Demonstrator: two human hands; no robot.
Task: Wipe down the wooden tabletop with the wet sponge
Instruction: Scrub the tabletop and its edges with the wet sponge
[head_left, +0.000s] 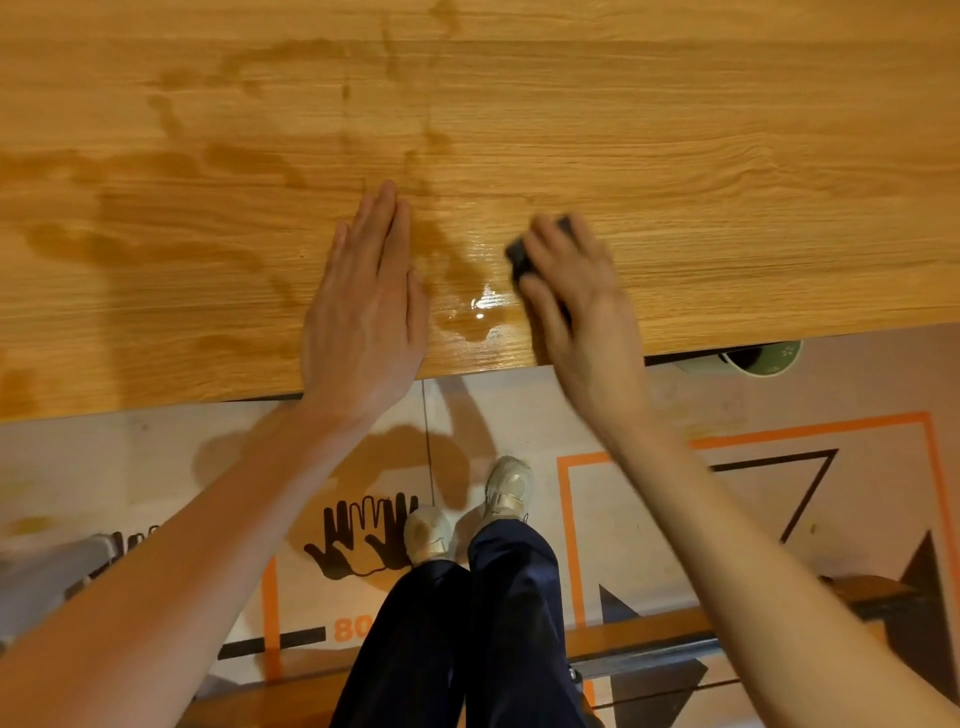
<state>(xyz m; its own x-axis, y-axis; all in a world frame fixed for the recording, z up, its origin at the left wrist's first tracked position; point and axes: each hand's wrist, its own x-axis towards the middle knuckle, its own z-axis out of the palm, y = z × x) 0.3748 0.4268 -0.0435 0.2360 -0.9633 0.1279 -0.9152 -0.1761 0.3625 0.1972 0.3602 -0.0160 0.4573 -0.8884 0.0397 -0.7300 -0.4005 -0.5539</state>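
Wood-grain tabletop (675, 130) fills the upper part of the head view; its near edge runs across the middle. Dark damp streaks cover the left and centre of the tabletop, while the grain toward the right edge looks dry. A shiny puddle (480, 306) sits just inside the near edge, between the two hands. Left hand (366, 306) lies flat on the wood, fingers straight and together, holding nothing. Right hand (571, 291) is blurred; its fingers curl over a dark sponge (519, 257) and press it to the wood near the near edge. Sponge's long axis runs roughly from near edge to far edge. Puddle lies just left of the sponge; the right hand is best placed for it.
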